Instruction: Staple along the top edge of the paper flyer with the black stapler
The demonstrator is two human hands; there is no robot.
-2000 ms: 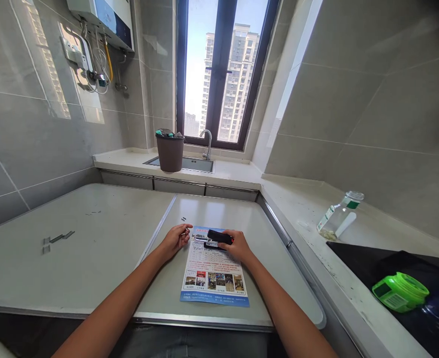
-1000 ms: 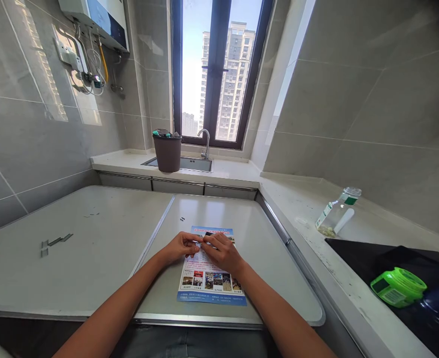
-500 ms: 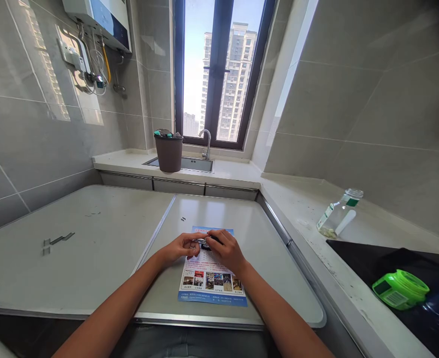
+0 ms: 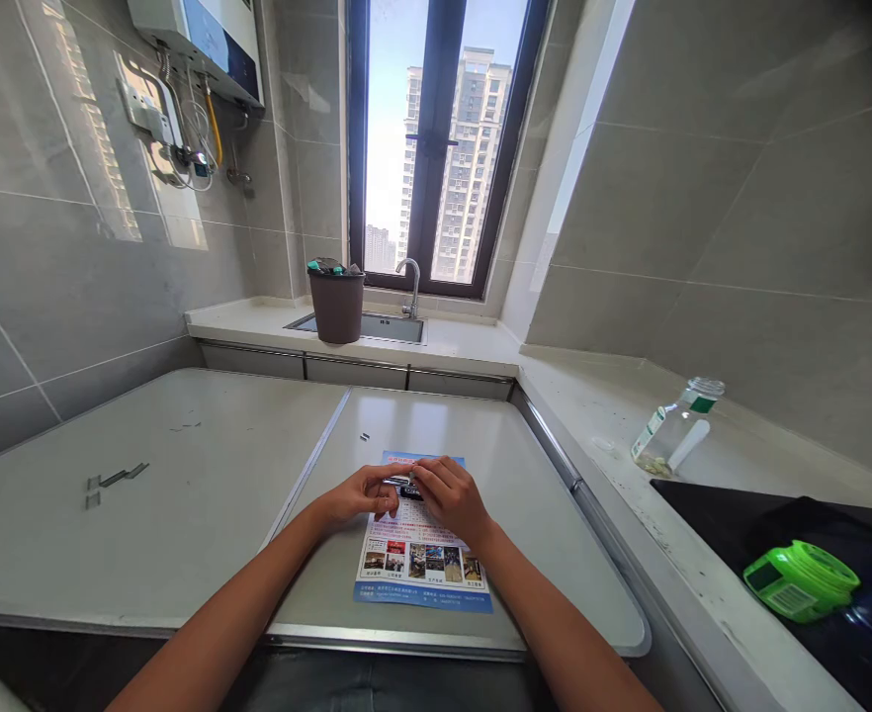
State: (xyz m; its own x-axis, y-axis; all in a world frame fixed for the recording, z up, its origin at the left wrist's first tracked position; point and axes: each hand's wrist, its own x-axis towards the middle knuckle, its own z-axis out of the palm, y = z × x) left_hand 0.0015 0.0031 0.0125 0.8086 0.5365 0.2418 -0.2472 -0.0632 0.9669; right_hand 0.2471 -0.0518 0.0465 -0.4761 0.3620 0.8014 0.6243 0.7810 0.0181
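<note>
A small black and silver stapler [image 4: 409, 490] is between my hands, above a printed leaflet [image 4: 422, 593] with a blue border. My left hand [image 4: 366, 492] grips its left end, the index finger stretched along the top toward my right fingertips. My right hand [image 4: 447, 496] is closed in a pinch at the stapler's right end. A tiny greyish bit shows at those fingertips, too small to name. My fingers hide much of the stapler. Beyond the leaflet lie short staple strips [image 4: 364, 436]. More staple strips [image 4: 114, 479] are on the left board.
The leaflet lies on a pale board [image 4: 555, 554] with a metal edge. A brown bucket [image 4: 337, 309] stands by the sink [image 4: 392, 326]. On the right counter are a glass jar [image 4: 674, 435] and a green container [image 4: 799, 581] on a black surface.
My right fingers have shifted slightly, and more of the stapler's dark part shows below them. My left hand has hardly moved. The other things stay in place.
</note>
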